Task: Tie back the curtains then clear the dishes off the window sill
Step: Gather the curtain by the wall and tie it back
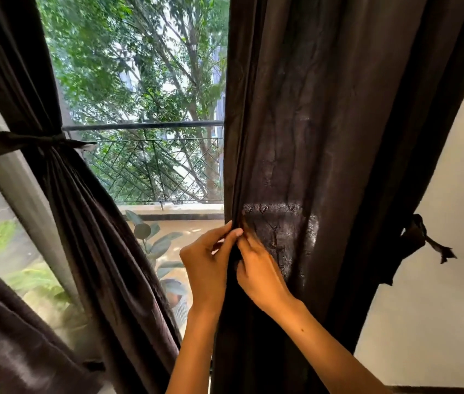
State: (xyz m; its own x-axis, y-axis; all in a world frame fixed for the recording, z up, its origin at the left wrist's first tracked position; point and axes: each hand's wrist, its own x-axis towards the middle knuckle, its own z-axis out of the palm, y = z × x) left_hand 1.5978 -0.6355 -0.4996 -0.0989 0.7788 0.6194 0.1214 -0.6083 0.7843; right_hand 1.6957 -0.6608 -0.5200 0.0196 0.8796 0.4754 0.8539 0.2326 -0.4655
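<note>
Both hands are working at the inner edge of the right curtain, a dark brown panel that is hanging straight down and covering the right part of the window. The left hand is reaching in from the window side, its fingers and thumb pinching the gathered edge of the fabric. The right hand is lying against the front of the same curtain just beside it, its fingertips curling into the folds and gripping the cloth, so the two hands are almost touching at the fold. A paler, worn patch is showing on the fabric right above and beside the right hand. At the far edge of this curtain a dark tie strap is dangling loose against the white wall. The left curtain is already gathered and cinched by its tie band, flaring out below the knot beside the grey window frame. Between the two curtains the glass is showing a balcony railing, green trees and a potted plant with broad leaves. Another dark fold of cloth is crossing the lower left corner. The sill and any dishes on it are lying out of view.
</note>
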